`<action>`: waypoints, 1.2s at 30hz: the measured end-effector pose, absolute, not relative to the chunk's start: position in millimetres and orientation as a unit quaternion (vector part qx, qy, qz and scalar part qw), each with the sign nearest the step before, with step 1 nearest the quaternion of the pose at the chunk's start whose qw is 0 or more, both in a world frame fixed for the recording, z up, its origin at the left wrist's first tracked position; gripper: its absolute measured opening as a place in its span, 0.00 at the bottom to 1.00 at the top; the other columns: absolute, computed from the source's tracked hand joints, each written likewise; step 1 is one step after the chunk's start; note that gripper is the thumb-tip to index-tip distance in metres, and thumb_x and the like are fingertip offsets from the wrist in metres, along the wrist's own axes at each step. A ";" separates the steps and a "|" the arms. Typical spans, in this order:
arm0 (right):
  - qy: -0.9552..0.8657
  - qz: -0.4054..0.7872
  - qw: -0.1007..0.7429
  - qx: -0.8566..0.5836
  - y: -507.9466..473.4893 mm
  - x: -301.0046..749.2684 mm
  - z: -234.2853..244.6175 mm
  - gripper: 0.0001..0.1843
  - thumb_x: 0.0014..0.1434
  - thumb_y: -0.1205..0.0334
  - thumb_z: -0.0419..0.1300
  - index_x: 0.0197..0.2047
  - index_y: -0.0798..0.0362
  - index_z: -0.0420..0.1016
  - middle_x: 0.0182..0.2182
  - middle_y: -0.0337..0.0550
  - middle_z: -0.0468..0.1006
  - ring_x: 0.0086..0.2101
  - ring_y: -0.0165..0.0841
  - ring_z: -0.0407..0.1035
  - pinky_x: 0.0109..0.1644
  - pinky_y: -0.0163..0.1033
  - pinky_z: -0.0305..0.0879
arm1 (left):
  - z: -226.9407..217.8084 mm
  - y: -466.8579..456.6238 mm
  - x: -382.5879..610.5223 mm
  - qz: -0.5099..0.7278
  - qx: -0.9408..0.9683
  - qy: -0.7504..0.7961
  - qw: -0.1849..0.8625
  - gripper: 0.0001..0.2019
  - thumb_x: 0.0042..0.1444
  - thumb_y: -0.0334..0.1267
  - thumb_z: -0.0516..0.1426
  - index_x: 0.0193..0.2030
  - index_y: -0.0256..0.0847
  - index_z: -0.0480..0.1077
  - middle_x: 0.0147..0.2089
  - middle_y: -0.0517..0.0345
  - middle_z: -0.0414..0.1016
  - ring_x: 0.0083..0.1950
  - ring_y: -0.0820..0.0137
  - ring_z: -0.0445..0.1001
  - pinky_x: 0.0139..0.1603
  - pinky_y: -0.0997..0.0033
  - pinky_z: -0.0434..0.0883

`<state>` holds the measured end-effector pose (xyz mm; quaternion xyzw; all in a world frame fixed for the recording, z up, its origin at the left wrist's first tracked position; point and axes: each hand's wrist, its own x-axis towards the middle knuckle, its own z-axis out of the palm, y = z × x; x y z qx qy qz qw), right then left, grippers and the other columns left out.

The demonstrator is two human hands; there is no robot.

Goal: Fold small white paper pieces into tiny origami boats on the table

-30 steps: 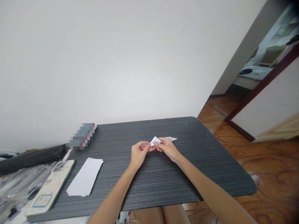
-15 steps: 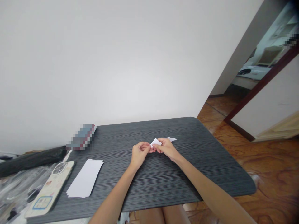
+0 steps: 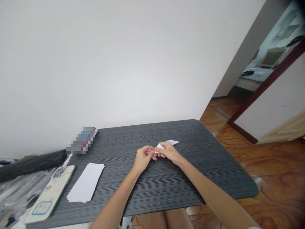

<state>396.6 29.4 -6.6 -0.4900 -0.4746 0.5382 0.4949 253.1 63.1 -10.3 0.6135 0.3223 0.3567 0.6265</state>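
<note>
One small folded white paper [image 3: 160, 147] is held up between two bare hands over the dark, striped surface [image 3: 214, 152]. Fingers cover much of it, so its folds and lower edge are hard to make out. The right hand [image 3: 170, 153] has its thumb laid across the near face and fingers curled behind, its grip closed on the paper. The left hand [image 3: 143, 158] pinches the left corner between thumb and forefinger, the other fingers bent; the contact itself is tiny. Both forearms slant inward from the lower edge, where they are cut off.

Just beyond the right hand lies one pointed white piece [image 3: 174, 142], partly hidden by it. Farther left is one stack of white sheets [image 3: 85, 183], too closely overlapped to count, with one phone [image 3: 50, 195] beside it. One pixelated object [image 3: 83, 140] sits at the far left corner, unreadable, near one black roll [image 3: 33, 163].
</note>
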 end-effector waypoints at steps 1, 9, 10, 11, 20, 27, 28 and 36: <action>-0.470 0.545 0.498 -0.484 29.9 396.2 -7.6 0.15 0.44 0.54 0.61 0.21 0.58 0.66 0.14 0.34 0.66 0.13 0.19 0.52 0.16 0.28 0.44 | -10.2 64.1 252.7 0.360 0.613 0.318 0.627 0.13 0.46 0.40 0.57 0.36 0.33 0.65 0.20 0.60 0.71 0.18 0.76 0.69 0.20 0.78 0.67; -0.414 0.601 0.527 -0.435 30.2 394.6 -8.3 0.19 0.45 0.57 0.61 0.40 0.52 0.60 0.13 0.29 0.65 0.11 0.19 0.48 0.15 0.26 0.36 | -3.8 63.2 247.7 0.330 0.707 0.293 0.553 0.10 0.51 0.37 0.52 0.33 0.34 0.71 0.20 0.60 0.66 0.18 0.79 0.63 0.18 0.81 0.61; -0.407 0.604 0.531 -0.433 30.0 394.6 -7.3 0.19 0.45 0.57 0.61 0.39 0.52 0.59 0.13 0.29 0.64 0.11 0.18 0.47 0.15 0.26 0.35 | -2.9 62.2 247.3 0.334 0.727 0.289 0.526 0.10 0.51 0.37 0.52 0.35 0.35 0.71 0.21 0.59 0.68 0.19 0.78 0.64 0.20 0.80 0.63; -0.399 0.614 0.528 -0.431 29.8 394.6 -6.4 0.18 0.45 0.57 0.61 0.38 0.52 0.59 0.13 0.28 0.64 0.11 0.18 0.47 0.15 0.26 0.35 | -2.1 61.3 246.9 0.342 0.746 0.285 0.495 0.10 0.50 0.37 0.53 0.36 0.36 0.72 0.23 0.58 0.69 0.21 0.76 0.65 0.22 0.78 0.65; -0.479 0.561 0.480 -0.475 29.7 399.4 -4.0 0.17 0.53 0.48 0.51 0.34 0.55 0.67 0.22 0.40 0.70 0.18 0.24 0.60 0.19 0.29 0.50 | 0.2 68.5 239.0 0.418 0.759 0.326 0.378 0.08 0.50 0.39 0.53 0.30 0.41 0.73 0.33 0.53 0.74 0.29 0.70 0.70 0.29 0.74 0.68; -0.594 0.400 0.477 -0.511 29.3 402.0 -3.9 0.11 0.51 0.56 0.56 0.30 0.55 0.73 0.24 0.40 0.72 0.23 0.27 0.62 0.27 0.33 0.57 | -1.0 72.0 238.8 0.384 0.723 0.348 0.457 0.10 0.51 0.40 0.52 0.29 0.37 0.70 0.20 0.58 0.72 0.21 0.72 0.70 0.23 0.77 0.65; -0.582 0.416 0.480 -0.507 29.2 401.7 -4.7 0.11 0.51 0.57 0.56 0.31 0.55 0.73 0.23 0.39 0.71 0.21 0.26 0.61 0.25 0.33 0.56 | -1.1 71.4 239.3 0.376 0.719 0.346 0.470 0.10 0.51 0.41 0.53 0.29 0.36 0.70 0.19 0.58 0.72 0.20 0.72 0.70 0.22 0.77 0.65; -0.501 0.494 0.505 -0.500 28.6 399.2 -3.6 0.11 0.47 0.58 0.59 0.26 0.59 0.73 0.12 0.34 0.65 0.15 0.22 0.56 0.18 0.30 0.49 | -1.5 69.7 243.2 0.358 0.683 0.326 0.547 0.11 0.49 0.41 0.54 0.31 0.34 0.69 0.17 0.59 0.70 0.19 0.74 0.69 0.21 0.77 0.63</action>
